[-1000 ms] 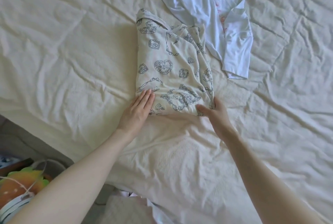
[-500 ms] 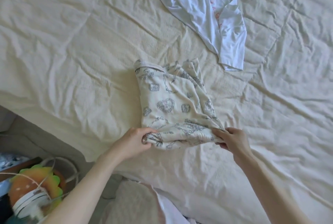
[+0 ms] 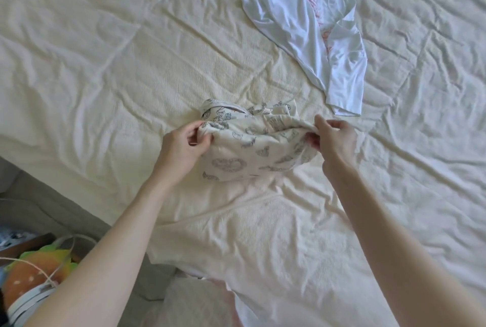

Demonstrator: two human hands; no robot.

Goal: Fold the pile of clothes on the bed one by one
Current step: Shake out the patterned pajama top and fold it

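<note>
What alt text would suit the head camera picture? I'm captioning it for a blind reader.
Two bare hands fold a cream patterned garment on a cream bedspread: the left hand and the right hand each pinch a corner of its near edge and lift it over the rest. A white shirt lies unfolded farther up the bed.

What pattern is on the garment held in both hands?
Cream cloth with grey outline prints, hearts among them; the garment shows in the head view.
</note>
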